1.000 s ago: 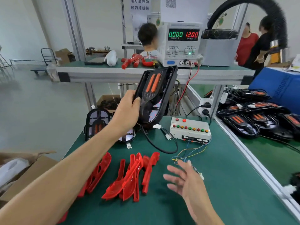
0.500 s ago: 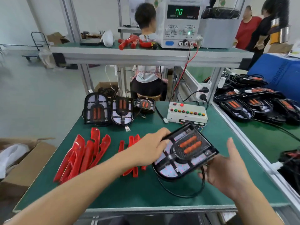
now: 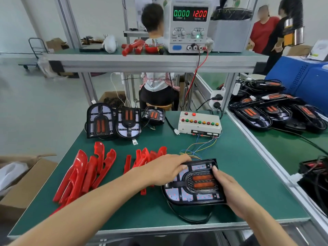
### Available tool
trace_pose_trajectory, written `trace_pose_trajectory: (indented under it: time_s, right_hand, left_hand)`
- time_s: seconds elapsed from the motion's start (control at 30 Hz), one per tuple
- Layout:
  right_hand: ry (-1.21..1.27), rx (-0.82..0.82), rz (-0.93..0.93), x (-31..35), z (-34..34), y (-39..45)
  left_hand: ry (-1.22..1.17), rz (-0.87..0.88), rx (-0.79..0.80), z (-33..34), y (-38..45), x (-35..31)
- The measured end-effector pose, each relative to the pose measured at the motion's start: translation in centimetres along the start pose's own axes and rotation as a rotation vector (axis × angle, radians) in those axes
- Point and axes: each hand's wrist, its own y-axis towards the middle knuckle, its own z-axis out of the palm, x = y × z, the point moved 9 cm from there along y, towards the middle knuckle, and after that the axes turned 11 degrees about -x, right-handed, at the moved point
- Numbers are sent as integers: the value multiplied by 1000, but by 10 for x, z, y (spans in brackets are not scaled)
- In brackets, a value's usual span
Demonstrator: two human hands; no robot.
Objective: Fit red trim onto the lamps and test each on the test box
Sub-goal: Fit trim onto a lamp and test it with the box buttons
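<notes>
Near the table's [image 3: 248, 174] front edge, lamp [image 3: 195, 183] is gripped flat by left hand [image 3: 165, 172] and right hand [image 3: 229, 190]; red trim [image 3: 142, 157] lies just left, nearer the left hand, long axis pointing away

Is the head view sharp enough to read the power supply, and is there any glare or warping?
Head view: power supply digits crisp, 0.000 and 12.00; the held lamp sharp, no motion blur; soft even light, faint shadows; glossy highlights on the red trim pieces; wide-angle bending of the frame posts at the edges.
</notes>
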Motion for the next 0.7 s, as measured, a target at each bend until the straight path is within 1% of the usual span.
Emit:
trace_pose_trajectory:
  time_s: [0.1,0.17,0.2,0.27,0.33,0.4,0.47,0.53,0.6,0.7]
  right_hand:
    - [-57,-69,-92,1,-2,-1]
    - [-72,-101,-121,1,-3,-1]
    - [-74,-110,-130,2,-3,-2]
    - [-72,-115,-130,1,-1,-3]
    - [-72,-115,-110,-1,0,-1]
    - [-70,-124,-95,-3,0,0]
    - [-68,-142,-95,-4,-2,3]
    - [-75,-152,-102,-4,-1,6]
    - [-88,-150,-102,-5,1,7]
    - [-89,-153,-110,-6,1,7]
  left_hand:
    - [3,-12,5,2,-3,7]
    - [-13,-56,11,3,-6,14]
    - [-16,-84,-13,0,-7,18]
    - [39,-144,-140,-16,-6,30]
    - [179,-237,-293,-38,-6,48]
    - [283,-336,-346,-49,-5,64]
    - [398,-396,-304,-45,-3,69]
    - [519,-426,-230,-33,3,71]
    - [589,-455,-164,-21,9,74]
    - [649,-499,-120,-15,14,81]
